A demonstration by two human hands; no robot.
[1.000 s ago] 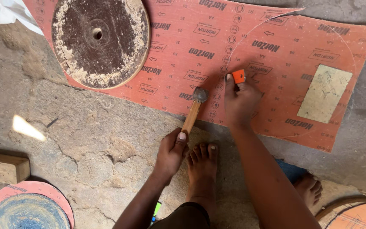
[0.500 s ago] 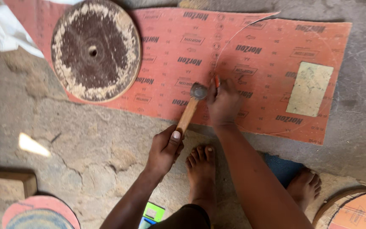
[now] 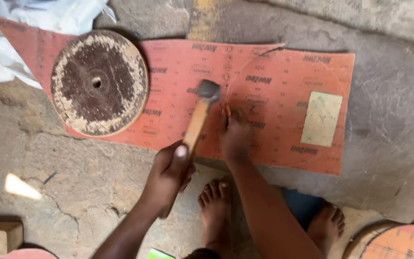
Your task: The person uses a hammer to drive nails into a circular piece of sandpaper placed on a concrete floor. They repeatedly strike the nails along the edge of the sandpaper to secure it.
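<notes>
While both hands work over the sheet, the scene reads thus:

Left hand: the left hand (image 3: 171, 170) has its fingers wrapped tight round the pale wooden handle of a small hammer with a dark metal head (image 3: 202, 112), thumb lying along the shaft.
Hammer: the handle slopes up and away to the right, the head blurred over the middle of the sheet.
Right hand: the right hand (image 3: 235, 134) rests curled on the sheet, fingers pinching a small orange tool (image 3: 227, 110) just right of the hammer head.
Sheet: the long orange-red abrasive sheet (image 3: 283, 72) lies flat on the concrete floor (image 3: 73, 177), far from the bare feet (image 3: 215, 206).
Disc: a round brown worn disc with a centre hole (image 3: 99, 82) sits on the sheet's left end.
Patch: a pale green rectangular patch (image 3: 321, 119) lies towards the right end.
</notes>
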